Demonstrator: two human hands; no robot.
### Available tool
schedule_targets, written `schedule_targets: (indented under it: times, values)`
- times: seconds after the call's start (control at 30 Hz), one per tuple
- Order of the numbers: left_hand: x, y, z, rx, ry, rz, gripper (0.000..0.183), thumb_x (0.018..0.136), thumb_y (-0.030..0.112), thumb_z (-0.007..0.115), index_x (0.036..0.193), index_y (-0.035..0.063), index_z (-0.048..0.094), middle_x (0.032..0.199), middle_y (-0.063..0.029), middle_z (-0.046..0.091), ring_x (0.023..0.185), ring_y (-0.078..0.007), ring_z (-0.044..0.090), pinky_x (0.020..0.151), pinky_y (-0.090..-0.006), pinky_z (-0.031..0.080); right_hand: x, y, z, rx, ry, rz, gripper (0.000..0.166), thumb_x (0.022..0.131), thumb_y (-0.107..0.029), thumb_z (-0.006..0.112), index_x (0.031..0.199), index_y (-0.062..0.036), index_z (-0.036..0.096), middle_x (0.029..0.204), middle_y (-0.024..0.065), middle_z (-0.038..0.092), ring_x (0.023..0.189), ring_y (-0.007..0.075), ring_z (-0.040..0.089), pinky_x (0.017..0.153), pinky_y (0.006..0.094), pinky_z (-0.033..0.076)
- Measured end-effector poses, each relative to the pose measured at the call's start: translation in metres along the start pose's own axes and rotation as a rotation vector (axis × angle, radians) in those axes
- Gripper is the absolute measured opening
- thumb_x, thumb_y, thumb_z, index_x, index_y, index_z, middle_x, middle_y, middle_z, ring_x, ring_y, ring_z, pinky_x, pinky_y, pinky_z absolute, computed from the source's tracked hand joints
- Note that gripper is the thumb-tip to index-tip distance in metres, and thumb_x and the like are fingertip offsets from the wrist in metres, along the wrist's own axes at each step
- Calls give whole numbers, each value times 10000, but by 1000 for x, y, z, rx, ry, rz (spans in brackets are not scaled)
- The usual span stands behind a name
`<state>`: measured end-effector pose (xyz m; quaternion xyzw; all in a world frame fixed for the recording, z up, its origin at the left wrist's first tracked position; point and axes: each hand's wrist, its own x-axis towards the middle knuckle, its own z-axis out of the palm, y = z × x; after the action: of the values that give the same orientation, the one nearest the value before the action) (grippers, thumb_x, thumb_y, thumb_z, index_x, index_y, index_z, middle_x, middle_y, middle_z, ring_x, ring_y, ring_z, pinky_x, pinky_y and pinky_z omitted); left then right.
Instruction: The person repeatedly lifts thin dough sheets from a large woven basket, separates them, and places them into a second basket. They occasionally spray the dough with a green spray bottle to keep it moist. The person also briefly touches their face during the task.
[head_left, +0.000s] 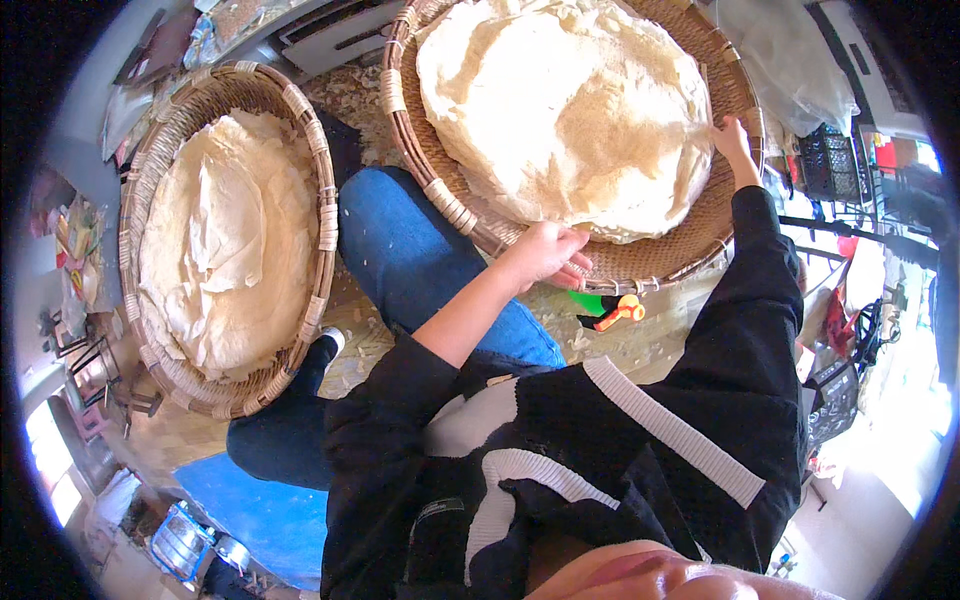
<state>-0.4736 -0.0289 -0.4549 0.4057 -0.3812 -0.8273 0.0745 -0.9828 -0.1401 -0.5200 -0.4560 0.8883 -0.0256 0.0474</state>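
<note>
A large round wicker basket holds a pile of thin, pale round sheets that look like flatbread. At the pile's right edge, my right hand pinches the rim of the top sheet. My left hand is at the pile's near edge, over the basket's rim, thumb and forefinger at the edge of a sheet; whether they grip it is unclear. To the left, a second wicker basket holds more pale sheets, the top one creased and folded.
Pale flakes lie on the wooden floor. An orange and green plastic object sits below the large basket's rim. A blue mat is at the lower left. Clear plastic bags and a black crate stand at the right.
</note>
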Motion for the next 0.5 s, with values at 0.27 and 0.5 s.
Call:
schedule_targets:
  times: [0.27, 0.5]
  values:
    - [31, 24, -39, 1633, 641, 558, 360, 859, 399, 665, 1079, 115, 695, 1207, -83, 621, 1170, -265, 544, 1023, -489, 375, -65, -96, 30, -3, 98, -510, 620, 958, -553, 473, 1478, -231, 377, 1568, 62, 302, 1455, 276, 250, 1164, 482, 237]
    - [32, 23, -54, 1544, 675, 524, 380, 846, 381, 681, 1128, 126, 679, 1226, -93, 605, 1130, -272, 558, 1013, -500, 386, -68, -106, 25, -115, -44, -491, 599, 984, -557, 391, 1506, -269, 328, 1578, -11, 295, 1438, 272, 300, 1164, 495, 237]
